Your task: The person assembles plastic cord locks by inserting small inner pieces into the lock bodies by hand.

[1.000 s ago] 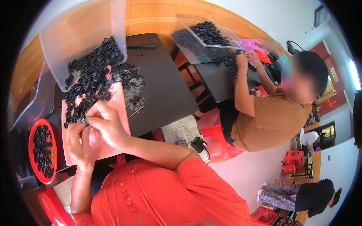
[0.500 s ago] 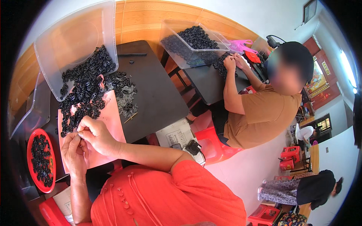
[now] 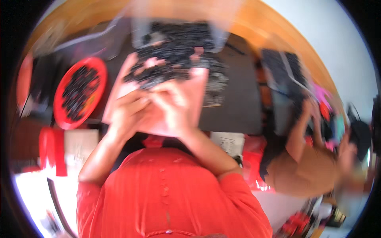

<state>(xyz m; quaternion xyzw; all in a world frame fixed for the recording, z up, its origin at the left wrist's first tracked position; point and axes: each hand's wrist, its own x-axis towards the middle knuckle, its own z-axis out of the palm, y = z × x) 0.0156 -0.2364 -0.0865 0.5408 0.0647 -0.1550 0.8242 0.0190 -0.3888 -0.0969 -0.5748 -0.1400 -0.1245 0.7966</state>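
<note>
My left hand (image 3: 129, 109) and my right hand (image 3: 174, 105) meet above a pink sheet (image 3: 199, 89). The fingers of both are bent in a pinch, thumbs and fingertips close to touching. Motion blur smears them, and I cannot make out what is between them. Just beyond the fingertips a heap of small black ring-like parts (image 3: 176, 43) spreads over the sheet's far half and into a tipped clear plastic bin (image 3: 139, 27). To its right lie small grey pin-like pieces (image 3: 216, 81).
A red oval tray (image 3: 101, 97) of black parts sits at the left. The dark table (image 3: 240, 103) extends right. Beyond it, a co-worker in a brown top (image 3: 301, 174) works beside another clear bin (image 3: 293, 69). A red stool (image 3: 254, 158) stands between us.
My view has swung left and down, so the table now sits upright and the co-worker lies at the far right. Both hands remain together over the pink sheet.
</note>
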